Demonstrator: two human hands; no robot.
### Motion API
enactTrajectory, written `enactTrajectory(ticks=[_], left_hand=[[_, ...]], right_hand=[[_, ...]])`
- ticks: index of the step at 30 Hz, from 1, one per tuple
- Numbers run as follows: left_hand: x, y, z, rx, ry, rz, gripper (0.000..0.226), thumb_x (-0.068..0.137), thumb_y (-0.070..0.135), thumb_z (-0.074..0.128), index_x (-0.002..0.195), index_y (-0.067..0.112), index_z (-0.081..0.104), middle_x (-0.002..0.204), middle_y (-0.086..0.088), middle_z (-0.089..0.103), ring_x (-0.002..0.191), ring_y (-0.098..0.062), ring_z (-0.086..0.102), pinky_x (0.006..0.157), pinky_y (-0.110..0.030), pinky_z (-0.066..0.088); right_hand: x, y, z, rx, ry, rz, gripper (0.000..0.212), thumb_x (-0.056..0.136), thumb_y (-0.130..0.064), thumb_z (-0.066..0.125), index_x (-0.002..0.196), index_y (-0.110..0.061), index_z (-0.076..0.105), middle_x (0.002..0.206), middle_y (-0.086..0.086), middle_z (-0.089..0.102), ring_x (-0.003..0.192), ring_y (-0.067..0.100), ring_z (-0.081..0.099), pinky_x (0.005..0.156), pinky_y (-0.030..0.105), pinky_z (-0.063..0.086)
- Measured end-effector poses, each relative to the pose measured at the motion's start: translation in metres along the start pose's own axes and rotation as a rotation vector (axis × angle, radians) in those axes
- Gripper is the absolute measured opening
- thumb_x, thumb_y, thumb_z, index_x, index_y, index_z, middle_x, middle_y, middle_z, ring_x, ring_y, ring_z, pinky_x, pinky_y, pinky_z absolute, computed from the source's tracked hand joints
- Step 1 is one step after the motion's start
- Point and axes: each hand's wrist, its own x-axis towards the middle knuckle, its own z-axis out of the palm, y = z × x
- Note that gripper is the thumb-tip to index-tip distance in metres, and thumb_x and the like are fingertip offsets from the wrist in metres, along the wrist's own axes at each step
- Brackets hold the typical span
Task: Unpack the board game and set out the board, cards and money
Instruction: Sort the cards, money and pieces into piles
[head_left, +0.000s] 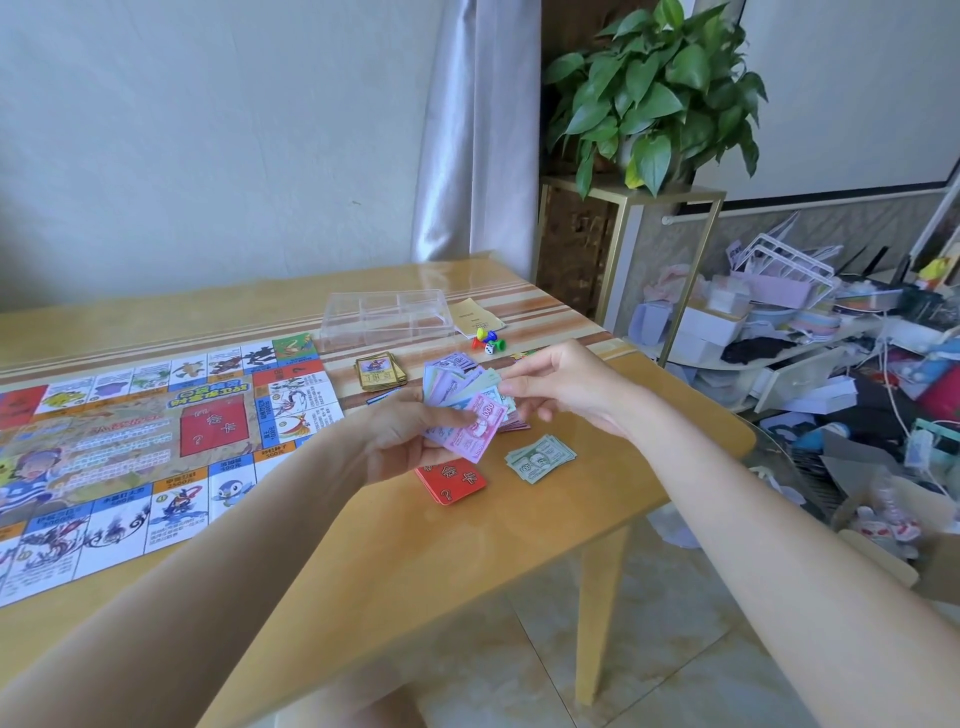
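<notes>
I see the left hand (402, 434) holding a fanned wad of play money (467, 405) above the wooden table (395, 551), thumb curled over the top pink note, which reads "1000". The right hand (558, 382) meets the fan from the other side, its thumb and fingers pinching the upper notes at their right edge.

I take that wad as my landmark. Just below it and to the right, a small stack of green notes (540, 458) lies flat on the table, apart from the hands; its numbers are too small for me to read. Directly beneath the wad, partly hidden by the left hand, sits a red card deck (451, 483) showing a question mark and Chinese characters. Up and to the left of the wad is a yellow-bordered card deck (380, 371). Further behind the wad stands a clear plastic box (387, 317) with compartments, and to its right a pale yellow leaflet (475, 315), a cluster of coloured pawns (488, 339) and a white die (489, 349).

Left of the wad the board (140, 441) lies unfolded, with a red square at its centre bearing a question mark; several squares carry amounts such as "100元".

The table's right edge runs close past the green notes, with bare wood between them and the rounded corner. Nearer me than the red deck, the tabletop is open to its front edge.
</notes>
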Motion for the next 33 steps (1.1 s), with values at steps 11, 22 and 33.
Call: enactTrajectory(ticks=[11,22,33], left_hand=[[-0.001,0.004,-0.004,-0.177,0.07,0.045,0.014,0.083,-0.008,0.057,0.086,0.004,0.065,0.073,-0.009,0.073,0.06,-0.015,0.07,0.059,-0.027,0.058],[0.001,0.004,-0.002,-0.087,0.082,0.033,0.019,0.081,-0.011,0.059,0.09,0.005,0.064,0.078,-0.008,0.073,0.063,-0.016,0.07,0.059,-0.027,0.058],[0.003,0.004,0.0,-0.088,0.112,0.041,0.018,0.081,-0.012,0.058,0.088,0.005,0.063,0.072,-0.007,0.073,0.06,-0.015,0.07,0.055,-0.026,0.058]], right_hand=[[0.004,0.004,-0.005,0.026,0.117,-0.008,0.012,0.078,0.003,0.069,0.085,-0.007,0.066,0.074,0.009,0.067,0.053,0.008,0.06,0.048,0.017,0.043],[0.008,0.002,0.0,-0.149,0.096,-0.112,0.028,0.078,-0.003,0.071,0.099,-0.021,0.065,0.098,0.011,0.065,0.088,0.012,0.058,0.079,0.02,0.044],[0.009,0.005,-0.004,-0.32,0.034,-0.197,0.038,0.083,-0.007,0.068,0.119,-0.02,0.064,0.121,-0.004,0.06,0.104,-0.001,0.054,0.086,0.021,0.042]])
